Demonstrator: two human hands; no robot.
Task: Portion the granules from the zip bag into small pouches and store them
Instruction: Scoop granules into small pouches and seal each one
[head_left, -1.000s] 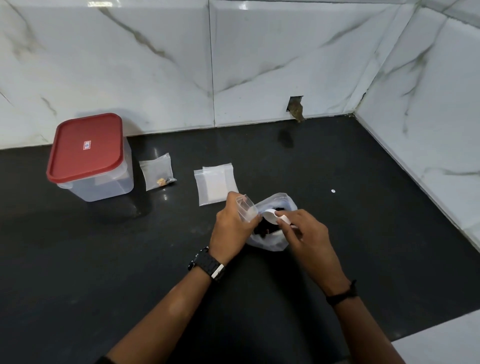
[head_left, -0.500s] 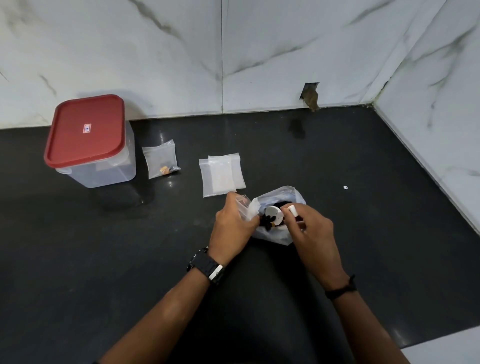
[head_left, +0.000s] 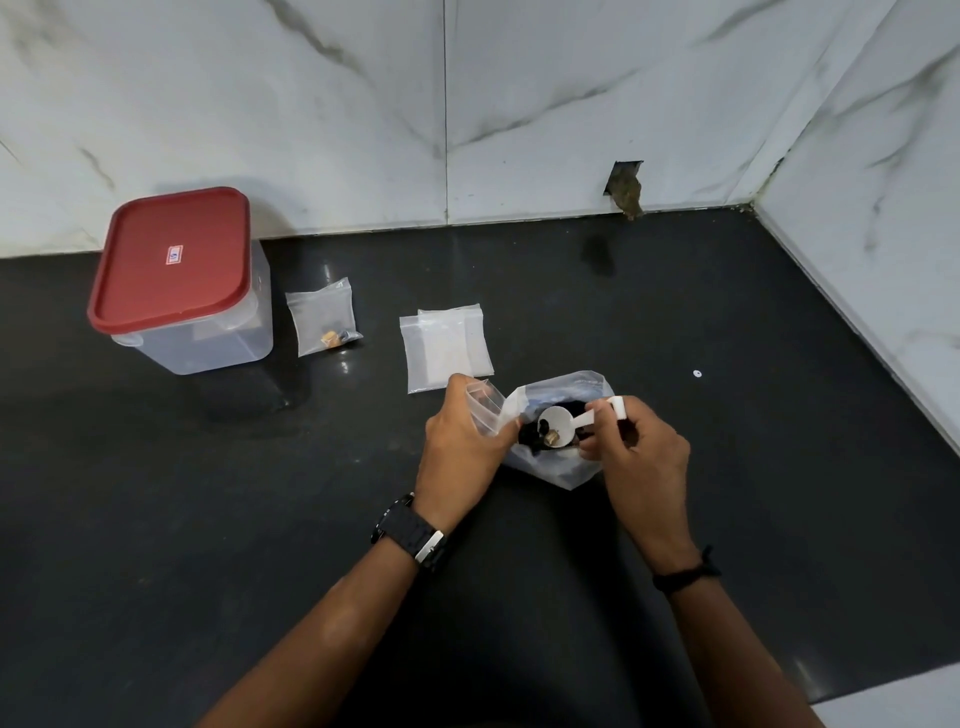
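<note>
A clear zip bag (head_left: 566, 465) with dark granules lies open on the black counter. My left hand (head_left: 460, 447) holds a small clear pouch (head_left: 485, 408) at the bag's left edge. My right hand (head_left: 639, 452) pinches the handle of a white scoop (head_left: 558, 423) whose bowl carries a few dark and tan granules over the bag's mouth. Behind lies a short stack of empty pouches (head_left: 447, 345). A filled pouch (head_left: 323, 325) rests further left.
A clear plastic box with a red lid (head_left: 174, 260) stands at the back left beside the filled pouch. Marble walls close the counter at the back and right. A small white speck (head_left: 697, 373) lies on the counter to the right.
The scoop has dipped into the zip bag and come up with granules in its bowl. My view has shifted slightly, so everything sits lower in the frame.
</note>
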